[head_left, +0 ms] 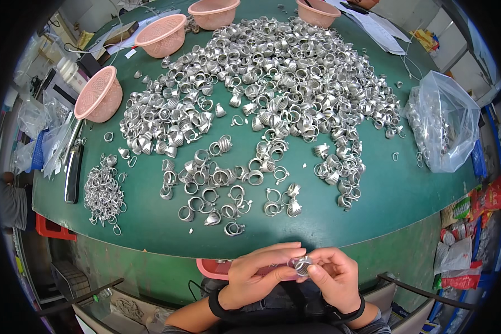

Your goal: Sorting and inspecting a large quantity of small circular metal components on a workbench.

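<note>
Just off the table's near edge, my left hand (255, 274) and my right hand (335, 278) meet at one silver ring (302, 266). Both hands are closed on it, thumb against fingers, with its round opening facing up. A large heap of silver rings (295, 72), many with ridged bands, covers the far middle of the green table (133, 214). Smaller clusters reach toward me, and a loose ring (234, 229) lies nearest my hands. At the left is a separate pile of thin rings (104, 192).
Pink baskets stand along the far and left sides, one basket (100, 96) tipped. A clear plastic bag (444, 122) holding small metal pieces sits at the right edge. A black-handled tool (73, 172) lies at left. Below the near edge, a pink tray (211, 269) is partly hidden by my left hand.
</note>
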Available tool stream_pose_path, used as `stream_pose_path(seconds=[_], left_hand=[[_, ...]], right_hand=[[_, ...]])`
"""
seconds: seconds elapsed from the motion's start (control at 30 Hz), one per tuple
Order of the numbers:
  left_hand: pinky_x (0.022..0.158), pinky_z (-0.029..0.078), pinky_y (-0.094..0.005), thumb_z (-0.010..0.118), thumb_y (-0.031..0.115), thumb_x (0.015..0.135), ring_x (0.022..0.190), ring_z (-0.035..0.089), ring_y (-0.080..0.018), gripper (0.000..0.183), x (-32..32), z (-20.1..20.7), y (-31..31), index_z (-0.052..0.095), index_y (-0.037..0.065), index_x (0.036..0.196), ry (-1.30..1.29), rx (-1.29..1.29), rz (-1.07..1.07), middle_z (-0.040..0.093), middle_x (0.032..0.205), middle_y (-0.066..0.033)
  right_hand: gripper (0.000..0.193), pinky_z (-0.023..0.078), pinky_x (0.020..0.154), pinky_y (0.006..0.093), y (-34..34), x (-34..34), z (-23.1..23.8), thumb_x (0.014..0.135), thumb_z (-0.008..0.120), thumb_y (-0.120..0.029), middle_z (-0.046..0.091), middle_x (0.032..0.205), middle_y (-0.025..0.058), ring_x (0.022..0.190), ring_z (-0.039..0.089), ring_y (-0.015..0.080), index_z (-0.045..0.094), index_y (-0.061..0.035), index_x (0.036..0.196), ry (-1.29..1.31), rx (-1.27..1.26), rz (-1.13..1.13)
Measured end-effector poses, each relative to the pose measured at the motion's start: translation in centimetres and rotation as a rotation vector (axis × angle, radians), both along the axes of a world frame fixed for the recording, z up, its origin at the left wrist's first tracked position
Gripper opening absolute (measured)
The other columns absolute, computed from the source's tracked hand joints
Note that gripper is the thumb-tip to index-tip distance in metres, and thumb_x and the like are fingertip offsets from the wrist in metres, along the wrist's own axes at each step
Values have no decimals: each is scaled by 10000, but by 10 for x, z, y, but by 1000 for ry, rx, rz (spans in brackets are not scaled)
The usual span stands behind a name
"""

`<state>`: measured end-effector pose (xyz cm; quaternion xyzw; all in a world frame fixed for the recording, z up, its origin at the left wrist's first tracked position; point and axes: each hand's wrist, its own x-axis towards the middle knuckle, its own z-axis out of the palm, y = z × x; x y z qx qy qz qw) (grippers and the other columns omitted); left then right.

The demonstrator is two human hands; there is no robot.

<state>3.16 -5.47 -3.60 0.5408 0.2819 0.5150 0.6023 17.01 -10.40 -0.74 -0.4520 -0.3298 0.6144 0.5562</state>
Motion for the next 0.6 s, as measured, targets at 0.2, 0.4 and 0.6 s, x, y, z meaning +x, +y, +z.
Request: stream_pose_path(seconds=[0.2, 0.4, 0.6], left_hand=[[714, 480, -281, 559, -37, 719, 869, 570, -224, 218, -7, -2, 2, 542, -25, 936, 28, -41, -107, 551, 991, -172], [818, 434, -347, 517, -98, 731, 982, 499, -282, 366, -6, 4, 0, 408, -31, 1074, -22, -135, -181, 499, 1028, -244], [815, 432, -303, 552, -38, 731, 948, 526, -234, 352, -13, 5, 9, 449, -31, 1068, 113, -321, -318, 524, 1023, -190]], right_hand=[[192, 469, 659, 237, 0, -4, -2, 777, 505, 28, 554, 867, 105, 778, 538, 114, 452, 62, 958, -55, -36, -31], [189, 459, 631, 248, 0, -6, -5, 726, 572, 13, 573, 846, 118, 728, 559, 161, 482, 24, 891, -579, 203, -37], [214, 454, 616, 264, 2, -4, -2, 697, 595, 13, 574, 833, 124, 705, 561, 199, 486, 11, 882, -664, 277, -8]])
